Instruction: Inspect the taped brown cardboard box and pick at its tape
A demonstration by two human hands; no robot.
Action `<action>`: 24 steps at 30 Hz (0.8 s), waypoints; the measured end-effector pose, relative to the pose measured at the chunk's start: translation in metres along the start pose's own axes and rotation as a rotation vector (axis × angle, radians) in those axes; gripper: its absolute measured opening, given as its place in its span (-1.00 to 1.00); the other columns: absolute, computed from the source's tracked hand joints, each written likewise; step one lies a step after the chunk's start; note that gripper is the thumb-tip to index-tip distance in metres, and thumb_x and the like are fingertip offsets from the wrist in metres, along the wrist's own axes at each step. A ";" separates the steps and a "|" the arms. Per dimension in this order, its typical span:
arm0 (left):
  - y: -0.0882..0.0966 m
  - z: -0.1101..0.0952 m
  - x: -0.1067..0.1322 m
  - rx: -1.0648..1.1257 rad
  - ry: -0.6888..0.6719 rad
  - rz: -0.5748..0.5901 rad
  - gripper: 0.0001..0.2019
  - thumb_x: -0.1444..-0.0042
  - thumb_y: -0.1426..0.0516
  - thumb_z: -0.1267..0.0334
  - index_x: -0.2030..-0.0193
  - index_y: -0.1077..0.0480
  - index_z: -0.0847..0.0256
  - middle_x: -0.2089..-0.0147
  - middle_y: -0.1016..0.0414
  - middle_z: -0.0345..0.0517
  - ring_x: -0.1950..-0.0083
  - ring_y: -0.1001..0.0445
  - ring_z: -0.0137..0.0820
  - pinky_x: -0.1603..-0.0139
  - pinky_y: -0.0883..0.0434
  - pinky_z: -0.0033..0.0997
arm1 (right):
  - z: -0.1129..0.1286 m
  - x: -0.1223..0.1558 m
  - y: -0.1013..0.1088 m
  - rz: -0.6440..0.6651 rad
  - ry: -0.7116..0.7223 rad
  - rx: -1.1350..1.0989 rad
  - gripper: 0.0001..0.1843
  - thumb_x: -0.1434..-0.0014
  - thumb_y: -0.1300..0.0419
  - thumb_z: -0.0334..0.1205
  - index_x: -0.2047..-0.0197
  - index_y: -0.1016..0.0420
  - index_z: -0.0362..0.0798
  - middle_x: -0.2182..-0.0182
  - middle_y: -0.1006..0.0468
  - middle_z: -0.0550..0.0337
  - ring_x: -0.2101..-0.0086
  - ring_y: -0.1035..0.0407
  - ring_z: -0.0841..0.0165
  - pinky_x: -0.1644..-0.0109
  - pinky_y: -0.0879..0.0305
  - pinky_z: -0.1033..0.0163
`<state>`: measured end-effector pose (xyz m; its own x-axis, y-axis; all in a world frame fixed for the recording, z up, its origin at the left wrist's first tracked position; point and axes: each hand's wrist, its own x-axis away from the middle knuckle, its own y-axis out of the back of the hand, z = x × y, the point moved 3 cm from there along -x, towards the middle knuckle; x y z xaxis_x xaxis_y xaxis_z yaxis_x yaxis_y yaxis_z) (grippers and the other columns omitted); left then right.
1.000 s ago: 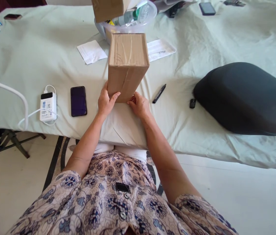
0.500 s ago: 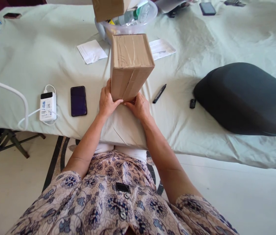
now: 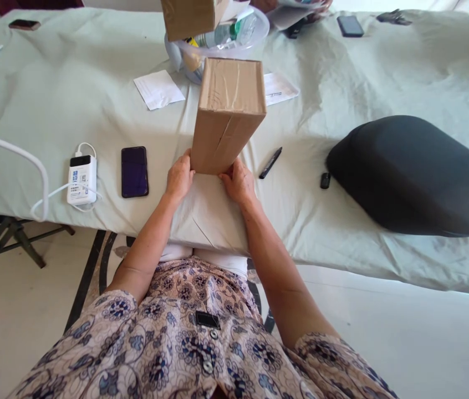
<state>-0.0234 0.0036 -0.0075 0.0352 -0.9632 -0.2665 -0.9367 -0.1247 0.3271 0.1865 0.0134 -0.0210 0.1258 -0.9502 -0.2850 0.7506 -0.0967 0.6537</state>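
A tall brown cardboard box point(image 3: 227, 119), sealed with clear tape, stands upright on the cloth-covered table point(image 3: 72, 100) right in front of me. My left hand point(image 3: 179, 177) grips its lower left corner with fingers curled round the edge. My right hand point(image 3: 238, 180) holds the lower right corner the same way. The box leans slightly to the right at its top.
A dark phone point(image 3: 134, 170) and a white power bank point(image 3: 81, 179) with cable lie to the left. A black pen point(image 3: 270, 162) and its cap point(image 3: 325, 180) lie right, beside a black cushion point(image 3: 417, 174). Behind the box sit a clear plastic tub point(image 3: 226, 39), another carton point(image 3: 188, 16) and paper slips point(image 3: 158, 88).
The box has turned and shifted a little to the right between my hands. My left thumb has slid off the front face to the left corner.
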 end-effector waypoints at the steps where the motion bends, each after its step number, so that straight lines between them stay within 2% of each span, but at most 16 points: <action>1: 0.002 -0.003 0.001 -0.085 0.020 0.015 -0.39 -0.24 -0.26 -0.11 -0.32 -0.36 0.14 -0.23 -0.52 0.18 -0.44 -0.34 0.21 -0.54 -0.17 0.26 | 0.000 0.000 0.001 0.013 -0.003 0.003 -0.66 -0.15 -0.17 -0.17 -0.02 -0.37 0.05 0.29 -0.55 0.12 0.27 -0.43 0.16 0.15 -0.41 0.04; 3: 0.007 -0.010 0.001 -0.273 0.073 0.069 -0.49 -0.33 -0.17 0.04 -0.34 -0.34 0.18 -0.24 -0.52 0.20 -0.39 -0.41 0.14 -0.50 -0.26 0.20 | -0.001 -0.001 0.002 0.041 -0.007 0.001 -0.59 -0.18 -0.21 -0.11 -0.09 -0.39 0.03 0.27 -0.56 0.12 0.27 -0.44 0.16 0.13 -0.44 0.03; 4: 0.010 -0.014 0.001 -0.345 0.092 0.106 -0.49 -0.33 -0.17 0.10 -0.37 -0.31 0.19 -0.26 -0.51 0.21 -0.38 -0.43 0.12 -0.49 -0.28 0.17 | -0.001 -0.001 0.003 0.044 -0.004 -0.011 -0.50 -0.18 -0.25 -0.04 -0.16 -0.38 0.02 0.24 -0.58 0.10 0.27 -0.45 0.16 0.13 -0.45 0.02; 7: 0.020 -0.033 -0.004 -0.380 0.057 0.153 -0.23 -0.22 -0.28 0.10 -0.50 -0.10 0.17 -0.46 -0.33 0.19 -0.49 -0.30 0.07 -0.54 -0.25 0.11 | 0.002 -0.004 0.014 -0.050 0.027 -0.111 -0.09 -0.19 -0.33 0.22 -0.45 -0.13 0.05 0.02 -0.57 -0.02 0.22 -0.49 0.16 0.13 -0.51 0.02; 9: 0.027 -0.054 -0.012 -0.284 -0.039 0.064 -0.05 -0.21 -0.30 -0.06 -0.57 0.13 0.03 -0.61 -0.04 0.06 -0.61 -0.09 0.02 -0.59 -0.17 0.08 | 0.009 -0.008 0.026 -0.177 0.064 -0.202 -0.01 -0.24 -0.25 0.34 -0.53 0.06 0.14 -0.15 -0.49 -0.09 0.13 -0.51 0.15 0.13 -0.55 0.03; 11: 0.032 -0.080 -0.022 -0.176 -0.162 -0.053 -0.07 -0.26 -0.21 -0.23 -0.58 0.23 -0.14 -0.67 0.16 -0.14 -0.64 0.01 -0.04 -0.60 -0.16 0.03 | 0.019 -0.013 0.039 -0.280 0.119 -0.276 -0.03 -0.29 -0.18 0.39 -0.55 0.14 0.25 -0.24 -0.40 -0.09 0.02 -0.50 0.14 0.09 -0.58 0.02; 12: 0.032 -0.092 -0.027 -0.135 -0.231 -0.103 -0.14 -0.29 -0.14 -0.29 -0.57 0.20 -0.21 -0.67 0.19 -0.24 -0.65 0.02 -0.08 -0.60 -0.18 -0.01 | 0.025 -0.017 0.045 -0.313 0.159 -0.305 -0.07 -0.32 -0.14 0.39 -0.56 0.18 0.31 -0.29 -0.34 -0.05 -0.04 -0.48 0.12 0.07 -0.59 0.01; 14: 0.029 -0.112 -0.040 -0.090 -0.356 -0.152 -0.26 -0.30 -0.05 -0.37 -0.52 0.05 -0.28 -0.65 0.11 -0.38 -0.67 0.12 -0.15 -0.63 -0.13 -0.04 | 0.038 -0.025 0.056 -0.314 0.234 -0.315 -0.12 -0.37 -0.09 0.36 -0.56 0.26 0.42 -0.38 -0.20 0.03 -0.19 -0.40 0.07 0.01 -0.60 -0.02; 15: 0.026 -0.118 -0.047 -0.089 -0.402 -0.144 -0.30 -0.29 -0.02 -0.41 -0.48 -0.08 -0.26 -0.63 0.03 -0.37 -0.67 0.13 -0.16 -0.65 -0.08 -0.05 | 0.044 -0.029 0.060 -0.305 0.270 -0.307 -0.16 -0.39 -0.08 0.34 -0.56 0.24 0.43 -0.41 -0.16 0.05 -0.23 -0.37 0.05 -0.01 -0.60 -0.02; 18: 0.014 -0.122 -0.064 -0.110 -0.437 -0.053 -0.37 -0.26 -0.03 -0.45 -0.22 -0.40 -0.07 -0.55 -0.17 -0.25 -0.63 -0.02 -0.09 -0.66 -0.06 0.03 | 0.058 -0.038 0.070 -0.300 0.332 -0.256 -0.29 -0.43 -0.05 0.30 -0.52 0.04 0.39 -0.37 -0.22 0.08 -0.16 -0.42 0.09 0.02 -0.62 0.01; 21: 0.007 -0.118 -0.070 -0.101 -0.418 -0.026 -0.48 -0.29 -0.08 -0.37 -0.08 -0.46 -0.04 -0.52 -0.23 -0.29 -0.56 -0.17 -0.11 -0.62 -0.17 0.06 | 0.069 -0.041 0.075 -0.386 0.348 -0.179 -0.47 -0.47 -0.04 0.24 -0.40 -0.18 0.34 -0.25 -0.36 0.09 -0.06 -0.47 0.16 0.10 -0.64 0.06; 24: 0.007 -0.117 -0.065 -0.071 -0.417 -0.062 -0.55 -0.29 -0.12 -0.33 -0.05 -0.47 -0.07 -0.51 -0.26 -0.30 -0.54 -0.22 -0.14 -0.60 -0.23 0.02 | 0.078 -0.042 0.076 -0.485 0.352 -0.082 -0.63 -0.48 -0.06 0.18 -0.24 -0.37 0.29 -0.15 -0.43 0.07 -0.10 -0.45 0.14 0.16 -0.64 0.10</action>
<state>0.0084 0.0375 0.1184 -0.0662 -0.7766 -0.6266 -0.9106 -0.2097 0.3561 0.1874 0.0226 0.0950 -0.0462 -0.6470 -0.7611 0.8221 -0.4574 0.3390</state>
